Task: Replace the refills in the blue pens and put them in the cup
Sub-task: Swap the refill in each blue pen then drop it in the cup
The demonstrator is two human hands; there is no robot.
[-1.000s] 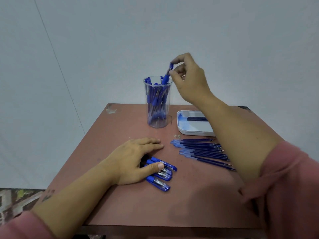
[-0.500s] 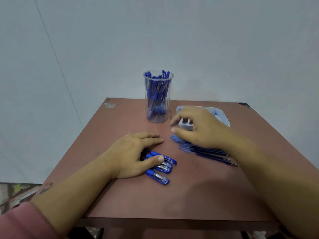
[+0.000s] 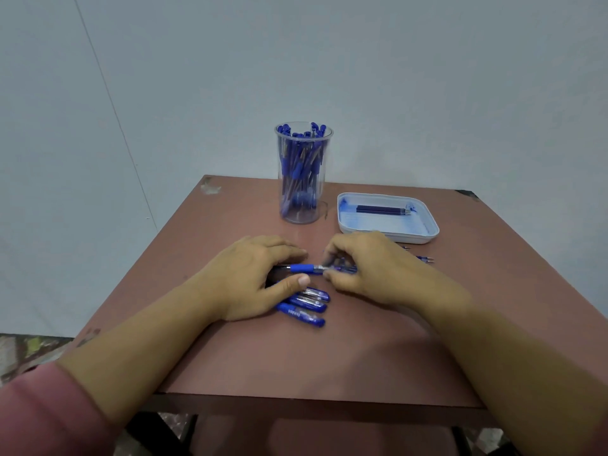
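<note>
A bare stretch of the brown table [image 3: 296, 363] lies nearest, running from its front edge up to the wrists, with a pink sleeve [image 3: 39, 416] at the lower left. Just past that, a few spare blue pens [image 3: 306, 306] lie side by side, partly tucked under the left hand [image 3: 250, 278]. That hand curls round the barrel of one blue pen [image 3: 301, 268], thumb on the near side, holding it level just above the tabletop. The right hand [image 3: 371, 269] meets it from the other end — its fingertips pinch the silver tip section, apparently to unscrew it. Loose refills [image 3: 424, 258] peek out from behind the right hand. Farther back sits the white tray [image 3: 431, 233] with a couple of dark refills in it. To its left stands the clear cup [image 3: 304, 192], already crowded with pens.

The tip piece is small and smooth, so a slipped pinch could drop it among the loose refills, where it would be hard to find. The right wrist sits over those refills, and a careless sweep could roll them toward the right edge. The cup is tall and full — forcing another pen in at an angle might tip it.

Open room lies at the front and along the left side of the table. The tray crowds the right hand from behind, and the cup stands toward the far edge.
</note>
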